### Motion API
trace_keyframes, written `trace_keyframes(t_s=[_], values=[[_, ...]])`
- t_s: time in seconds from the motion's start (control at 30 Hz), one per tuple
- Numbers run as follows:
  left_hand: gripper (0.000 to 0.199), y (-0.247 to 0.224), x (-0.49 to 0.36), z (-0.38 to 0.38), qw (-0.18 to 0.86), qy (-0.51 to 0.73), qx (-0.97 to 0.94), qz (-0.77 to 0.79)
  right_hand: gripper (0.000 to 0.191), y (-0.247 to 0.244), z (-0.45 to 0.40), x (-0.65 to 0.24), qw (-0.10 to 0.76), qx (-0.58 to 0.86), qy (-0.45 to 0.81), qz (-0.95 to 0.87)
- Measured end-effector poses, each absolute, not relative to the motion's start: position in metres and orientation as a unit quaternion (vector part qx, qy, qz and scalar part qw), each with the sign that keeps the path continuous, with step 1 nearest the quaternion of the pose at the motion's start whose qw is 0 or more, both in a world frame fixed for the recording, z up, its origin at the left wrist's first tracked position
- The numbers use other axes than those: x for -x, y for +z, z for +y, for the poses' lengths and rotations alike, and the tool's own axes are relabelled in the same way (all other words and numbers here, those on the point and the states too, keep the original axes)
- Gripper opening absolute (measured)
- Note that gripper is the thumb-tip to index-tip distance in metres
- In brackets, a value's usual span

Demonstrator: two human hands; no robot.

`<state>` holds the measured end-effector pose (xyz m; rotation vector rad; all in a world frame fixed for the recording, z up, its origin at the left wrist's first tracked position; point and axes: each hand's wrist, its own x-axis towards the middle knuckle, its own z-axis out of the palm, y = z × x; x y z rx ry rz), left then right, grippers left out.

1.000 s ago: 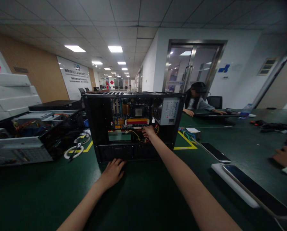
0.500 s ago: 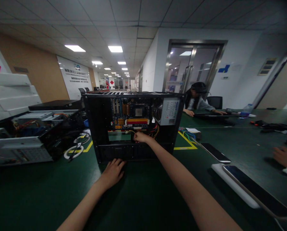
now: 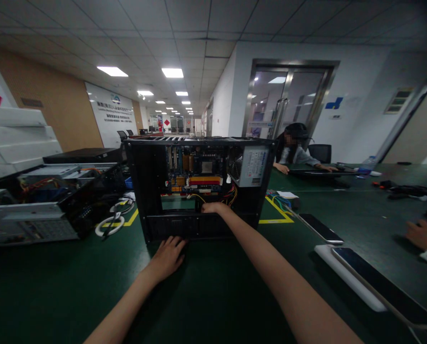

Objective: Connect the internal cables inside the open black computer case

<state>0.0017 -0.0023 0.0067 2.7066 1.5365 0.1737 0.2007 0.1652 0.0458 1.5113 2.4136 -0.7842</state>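
An open black computer case (image 3: pixel 170 225) stands on the green table, its interior facing me. Inside are the motherboard (image 3: pixel 195 165), a boxy power supply (image 3: pixel 252 165) and a bundle of coloured cables (image 3: pixel 230 195). My right hand (image 3: pixel 212 208) reaches into the lower part of the case. Its fingers look curled in beside a small black part, partly hidden behind the case's lower rail; what they grip does not show. A thin yellow wire (image 3: pixel 198 196) runs just above them. My left hand (image 3: pixel 168 255) lies open on the table, fingertips at the case's bottom edge.
Another opened computer case (image 3: pixel 34 220) and coiled white cable (image 3: pixel 109 226) are on the left. To the right lie a phone (image 3: pixel 321 228) and another phone (image 3: pixel 381 282) on a white slab. A co-worker (image 3: pixel 295 148) sits across the table; another person's hand (image 3: pixel 421 234) is at the right edge.
My right hand has moved slightly lower and deeper into the case, so its fingers are more hidden behind the rail. My left hand has stayed in place.
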Motion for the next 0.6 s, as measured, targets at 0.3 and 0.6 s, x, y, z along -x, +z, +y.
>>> trace_keyframes(t_s=[0.3, 0.6], values=[[0.041, 0.0053, -0.0014, -0.0018, 0.007, 0.058, -0.869, 0.491, 0.014, 0.0513, 0.1601, -0.2015, 0.111, -0.540, -0.338, 0.763], [0.041, 0.0061, -0.0018, -0.0020, 0.006, 0.063, -0.871, 0.487, 0.018, 0.0557, 0.1544, -0.2018, 0.096, -0.535, -0.336, 0.769]])
